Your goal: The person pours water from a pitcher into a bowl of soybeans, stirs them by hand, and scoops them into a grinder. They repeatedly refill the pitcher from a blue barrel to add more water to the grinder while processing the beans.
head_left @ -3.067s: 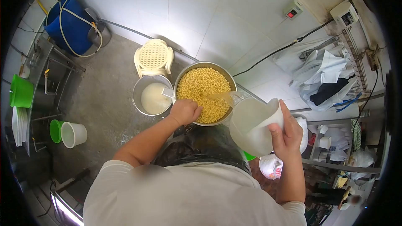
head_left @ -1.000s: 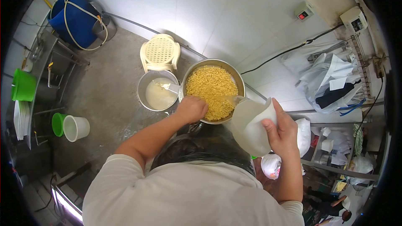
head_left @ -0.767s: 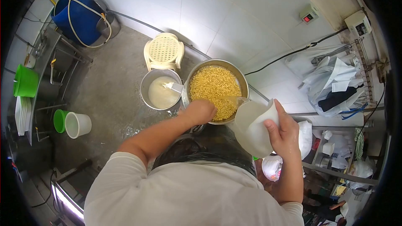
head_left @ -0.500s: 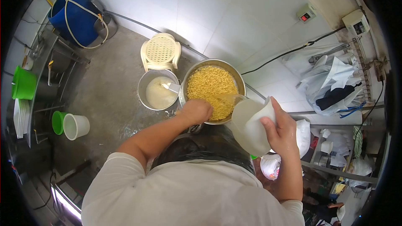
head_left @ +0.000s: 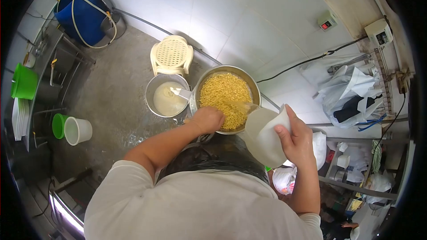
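A round metal hopper (head_left: 255,84) holds yellow soybeans (head_left: 226,91), with a metal spout (head_left: 182,92) on its left side. My right hand (head_left: 300,138) grips a white plastic bucket (head_left: 265,138), tilted left over the hopper's near-right rim. Clear water streams from the bucket onto the beans. My left hand (head_left: 209,119) is closed in a fist-like shape at the near-left rim, over the edge of the beans. Its fingertips are hidden, so what it holds cannot be made out. Below the spout stands a metal pot (head_left: 150,101) with whitish, foamy liquid.
A cream plastic stool (head_left: 171,55) stands behind the pot, near the tiled wall. On the left are a blue barrel (head_left: 82,15) with a hose, a white bucket (head_left: 78,131) and green buckets. A shelf with plastic bags (head_left: 349,98) and a cable lie to the right.
Water keeps flowing from the tilted bucket onto the soybeans. Both hands stay almost where they were; the view has shifted slightly.
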`<state>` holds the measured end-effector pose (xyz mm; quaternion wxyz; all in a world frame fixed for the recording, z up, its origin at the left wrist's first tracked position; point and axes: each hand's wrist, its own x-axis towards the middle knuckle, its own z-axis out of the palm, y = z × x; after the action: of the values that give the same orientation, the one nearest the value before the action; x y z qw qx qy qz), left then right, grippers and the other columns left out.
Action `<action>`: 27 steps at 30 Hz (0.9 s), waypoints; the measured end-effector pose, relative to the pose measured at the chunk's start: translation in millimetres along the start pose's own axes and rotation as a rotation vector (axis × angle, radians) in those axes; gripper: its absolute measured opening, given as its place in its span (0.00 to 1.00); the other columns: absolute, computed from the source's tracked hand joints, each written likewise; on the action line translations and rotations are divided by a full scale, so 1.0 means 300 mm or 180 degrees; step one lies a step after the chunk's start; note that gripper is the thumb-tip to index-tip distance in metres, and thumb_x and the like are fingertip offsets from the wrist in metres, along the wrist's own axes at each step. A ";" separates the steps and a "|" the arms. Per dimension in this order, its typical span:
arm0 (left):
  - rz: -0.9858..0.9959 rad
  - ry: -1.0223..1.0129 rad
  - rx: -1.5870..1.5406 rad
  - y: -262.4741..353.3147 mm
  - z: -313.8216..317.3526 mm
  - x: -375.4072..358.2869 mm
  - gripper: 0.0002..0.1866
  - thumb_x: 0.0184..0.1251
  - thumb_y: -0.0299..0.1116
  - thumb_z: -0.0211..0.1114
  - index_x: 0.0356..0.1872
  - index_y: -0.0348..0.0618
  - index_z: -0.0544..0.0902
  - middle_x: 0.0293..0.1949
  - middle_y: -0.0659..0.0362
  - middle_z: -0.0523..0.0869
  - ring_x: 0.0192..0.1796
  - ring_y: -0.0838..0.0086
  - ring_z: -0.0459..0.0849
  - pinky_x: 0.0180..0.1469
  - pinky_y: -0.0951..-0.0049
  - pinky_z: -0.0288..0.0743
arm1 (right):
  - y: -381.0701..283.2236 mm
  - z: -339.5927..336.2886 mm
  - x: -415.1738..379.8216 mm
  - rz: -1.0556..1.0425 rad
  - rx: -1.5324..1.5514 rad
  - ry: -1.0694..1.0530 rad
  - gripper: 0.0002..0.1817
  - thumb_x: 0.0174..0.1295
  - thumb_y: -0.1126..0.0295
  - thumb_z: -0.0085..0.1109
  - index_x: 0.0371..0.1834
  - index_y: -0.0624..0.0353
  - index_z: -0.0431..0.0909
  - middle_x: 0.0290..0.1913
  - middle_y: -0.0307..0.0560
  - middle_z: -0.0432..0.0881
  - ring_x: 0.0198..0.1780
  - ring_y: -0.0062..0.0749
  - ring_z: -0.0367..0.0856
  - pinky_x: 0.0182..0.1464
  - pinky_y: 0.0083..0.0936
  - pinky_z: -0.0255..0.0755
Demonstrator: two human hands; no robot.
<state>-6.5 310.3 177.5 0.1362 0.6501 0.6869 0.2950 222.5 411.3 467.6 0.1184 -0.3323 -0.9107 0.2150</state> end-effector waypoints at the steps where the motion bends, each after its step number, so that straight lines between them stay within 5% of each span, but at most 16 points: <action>1: -0.0023 0.0003 0.0008 0.001 0.000 -0.001 0.19 0.76 0.43 0.63 0.27 0.44 0.88 0.29 0.49 0.89 0.34 0.49 0.89 0.40 0.49 0.85 | -0.003 0.002 0.002 0.0032 -0.0024 -0.0018 0.36 0.73 0.54 0.70 0.74 0.72 0.75 0.49 0.69 0.89 0.49 0.61 0.90 0.55 0.42 0.82; 27: -0.0017 0.0046 0.0146 0.014 -0.006 0.005 0.17 0.74 0.43 0.65 0.28 0.44 0.88 0.30 0.50 0.89 0.36 0.51 0.89 0.41 0.51 0.84 | 0.020 0.043 0.006 0.0270 0.0044 -0.0119 0.36 0.74 0.55 0.70 0.75 0.73 0.74 0.50 0.72 0.88 0.48 0.64 0.89 0.54 0.43 0.81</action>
<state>-4.1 311.4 181.7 0.1171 0.6490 0.6962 0.2836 220.0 412.5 453.6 0.0944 -0.3656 -0.8963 0.2323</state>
